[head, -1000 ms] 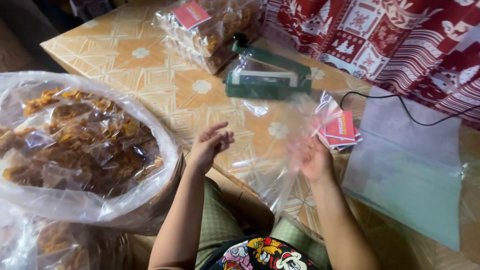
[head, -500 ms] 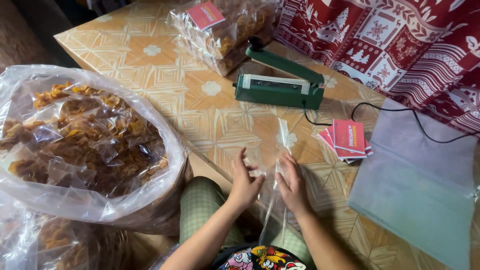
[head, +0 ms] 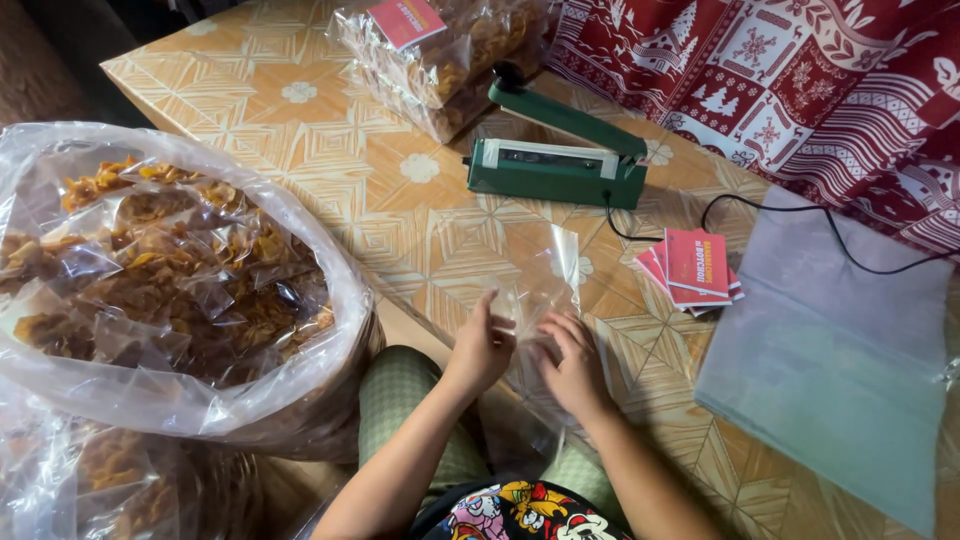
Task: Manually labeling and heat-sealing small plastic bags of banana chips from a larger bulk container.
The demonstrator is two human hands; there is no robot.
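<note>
I see the patterned orange table (head: 330,190) filling most of the frame, with a red-and-white patterned cloth (head: 800,80) across the upper right. At the left sits a big clear sack of golden-brown chips (head: 170,280), its mouth open. At the lower right lies a flat stack of clear plastic sheets (head: 830,370). In the upper middle rests a pile of filled chip packets (head: 450,55) with a pink label on top, and just below it the green heat sealer (head: 555,160), its arm raised, a black cord (head: 800,225) trailing right. A small stack of pink label cards (head: 695,270) lies right of centre. At the lower middle, my left hand (head: 482,345) and right hand (head: 572,365) each pinch an edge of an empty clear plastic bag (head: 545,290), fingers partly curled, holding it upright over the table's near edge.
</note>
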